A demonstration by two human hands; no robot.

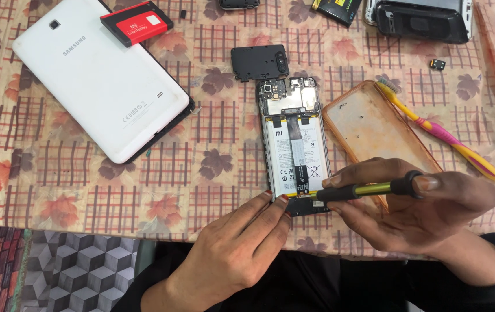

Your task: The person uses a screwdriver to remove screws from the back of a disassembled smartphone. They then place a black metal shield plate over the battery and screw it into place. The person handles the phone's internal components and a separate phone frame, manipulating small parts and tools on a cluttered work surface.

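At lower centre of the frame, the left hand [233, 251] steadies the opened black smartphone [292, 144] with fingertips while the right hand [409, 211] grips a yellow-shafted black-handled screwdriver [363, 189], whose tip could slip and gouge the white battery [290, 156].

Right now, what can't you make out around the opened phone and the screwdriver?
- Head view: the screwdriver tip, hidden between the left hand fingers and right hand.
- The opened phone bottom edge, covered by both hands.
- The dark device at top, cut off by the frame edge.
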